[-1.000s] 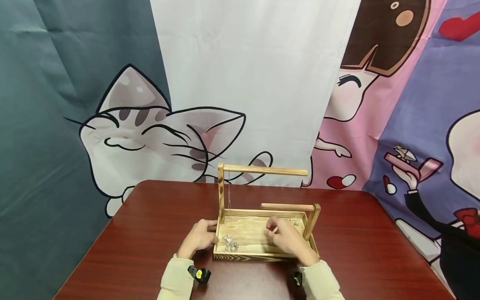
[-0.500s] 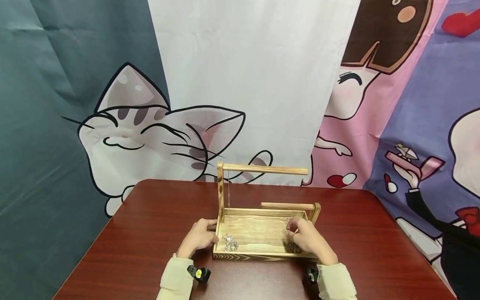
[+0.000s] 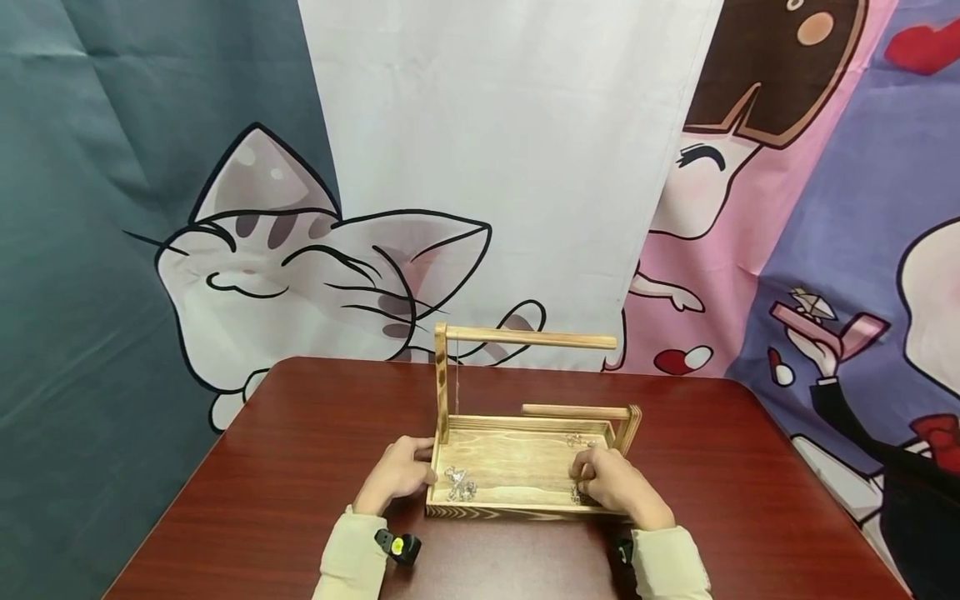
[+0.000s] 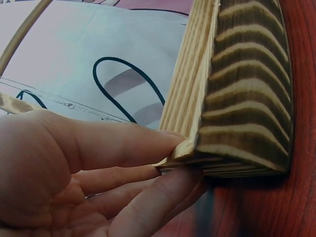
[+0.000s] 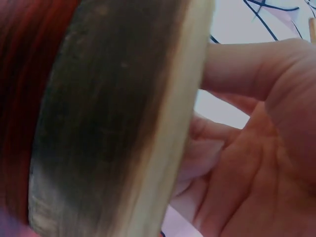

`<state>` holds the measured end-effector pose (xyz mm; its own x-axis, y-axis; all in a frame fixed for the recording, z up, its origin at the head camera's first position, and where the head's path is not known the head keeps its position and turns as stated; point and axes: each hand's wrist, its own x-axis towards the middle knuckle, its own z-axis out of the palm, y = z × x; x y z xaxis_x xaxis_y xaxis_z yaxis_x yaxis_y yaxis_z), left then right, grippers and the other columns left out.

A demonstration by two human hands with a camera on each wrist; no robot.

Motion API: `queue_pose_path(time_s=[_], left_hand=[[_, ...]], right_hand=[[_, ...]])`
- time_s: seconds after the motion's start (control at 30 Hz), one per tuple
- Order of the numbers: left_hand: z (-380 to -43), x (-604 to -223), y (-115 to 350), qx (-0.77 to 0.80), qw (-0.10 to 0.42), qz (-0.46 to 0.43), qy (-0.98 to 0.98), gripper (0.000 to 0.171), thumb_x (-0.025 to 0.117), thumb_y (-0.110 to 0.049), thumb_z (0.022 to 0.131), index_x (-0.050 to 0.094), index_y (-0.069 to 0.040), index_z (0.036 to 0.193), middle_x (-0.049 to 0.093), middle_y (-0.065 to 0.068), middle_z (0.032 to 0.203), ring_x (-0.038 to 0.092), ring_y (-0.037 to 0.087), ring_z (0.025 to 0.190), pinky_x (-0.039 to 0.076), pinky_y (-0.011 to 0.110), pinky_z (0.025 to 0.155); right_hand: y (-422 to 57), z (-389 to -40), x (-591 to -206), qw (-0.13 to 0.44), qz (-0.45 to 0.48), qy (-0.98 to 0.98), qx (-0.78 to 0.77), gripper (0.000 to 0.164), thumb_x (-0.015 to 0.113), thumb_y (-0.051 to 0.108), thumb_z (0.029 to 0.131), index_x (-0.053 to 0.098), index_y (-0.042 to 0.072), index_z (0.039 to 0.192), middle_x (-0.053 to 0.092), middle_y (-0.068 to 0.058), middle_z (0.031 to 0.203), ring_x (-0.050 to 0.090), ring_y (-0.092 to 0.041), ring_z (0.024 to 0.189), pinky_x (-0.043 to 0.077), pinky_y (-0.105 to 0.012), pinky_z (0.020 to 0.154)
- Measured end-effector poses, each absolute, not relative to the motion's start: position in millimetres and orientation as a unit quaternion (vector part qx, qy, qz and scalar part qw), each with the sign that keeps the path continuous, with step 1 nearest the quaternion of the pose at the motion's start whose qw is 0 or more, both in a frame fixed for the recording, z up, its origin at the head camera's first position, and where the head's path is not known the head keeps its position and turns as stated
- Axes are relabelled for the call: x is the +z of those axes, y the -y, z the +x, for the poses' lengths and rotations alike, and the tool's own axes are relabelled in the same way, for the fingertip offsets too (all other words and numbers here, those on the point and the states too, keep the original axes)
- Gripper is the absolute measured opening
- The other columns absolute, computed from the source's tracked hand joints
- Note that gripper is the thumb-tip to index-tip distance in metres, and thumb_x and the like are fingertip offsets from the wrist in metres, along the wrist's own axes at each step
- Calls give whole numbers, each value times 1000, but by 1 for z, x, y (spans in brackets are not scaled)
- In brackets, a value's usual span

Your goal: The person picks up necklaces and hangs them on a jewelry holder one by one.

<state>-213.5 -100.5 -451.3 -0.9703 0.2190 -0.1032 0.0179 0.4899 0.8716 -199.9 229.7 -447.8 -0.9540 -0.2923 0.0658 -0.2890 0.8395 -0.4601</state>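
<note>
A wooden jewellery stand [image 3: 517, 511], a shallow tray with two bars above it, sits on the table. My left hand [image 3: 397, 477] grips the tray's left wall [image 4: 182, 148], thumb on the rim and fingers beneath it. Inside the tray's front right corner my right hand [image 3: 611, 481] is lowered, its fingers bent. Small shiny jewellery [image 3: 576, 493] shows just under those fingers. In the right wrist view the front wall [image 5: 113, 118] hides the fingertips, so I cannot tell whether they hold a piece. A clump of silver jewellery [image 3: 460, 485] lies at the tray's front left.
From the left post a long upper bar [image 3: 532, 337] runs right, with a thin chain [image 3: 457, 379] hanging near the post. A shorter, lower bar [image 3: 577, 412] extends from the right post. More small jewellery [image 3: 576, 439] lies at the tray's back right. The table [image 3: 315, 433] is dark red.
My right hand has moved from the tray's middle to its right side, then down toward the front right corner. My left hand keeps its grip on the tray's left wall.
</note>
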Motion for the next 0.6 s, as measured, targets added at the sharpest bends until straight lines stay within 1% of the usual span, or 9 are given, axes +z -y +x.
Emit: queue_pose_path(time_s=[0.13,0.23,0.37,0.47,0.6], left_hand=[[-213,-451,100,499,100,71,-858,65,60,8,62,51,7,126,65,20,106,60,14,63,46,26,52],[-212,-450,99,503,103,68,-855,65,60,9,62,51,7,126,64,20,106,60,14,63,45,26,51],[-213,-449,99,497,104,65,-859,65,61,8,63,51,6,127,64,20,107,60,15,64,46,26,53],[-214,-450,99,488,100,68,-864,65,61,7,62,51,6,127,64,19,108,60,14,67,46,26,55],[-213,-450,100,493,103,73,-861,65,61,8,63,50,7,127,63,21,109,60,14,68,46,26,54]], right_hand=[[-226,-197,-449,6,-113,-971,-211,24,61,-4,63,63,19,69,54,6,65,47,-11,61,39,-32,53],[-225,-196,-449,5,-103,-976,-191,22,64,-1,62,59,21,64,50,8,61,46,-11,60,38,-33,52],[-224,-198,-452,2,-102,-978,-184,22,65,1,62,54,21,58,47,7,61,45,-12,60,37,-34,51],[-225,-197,-453,6,-104,-978,-180,22,62,-1,63,53,19,59,47,6,63,45,-13,62,37,-33,53],[-225,-195,-451,13,-112,-976,-187,22,62,-1,67,52,18,62,47,5,65,45,-12,64,37,-32,55]])
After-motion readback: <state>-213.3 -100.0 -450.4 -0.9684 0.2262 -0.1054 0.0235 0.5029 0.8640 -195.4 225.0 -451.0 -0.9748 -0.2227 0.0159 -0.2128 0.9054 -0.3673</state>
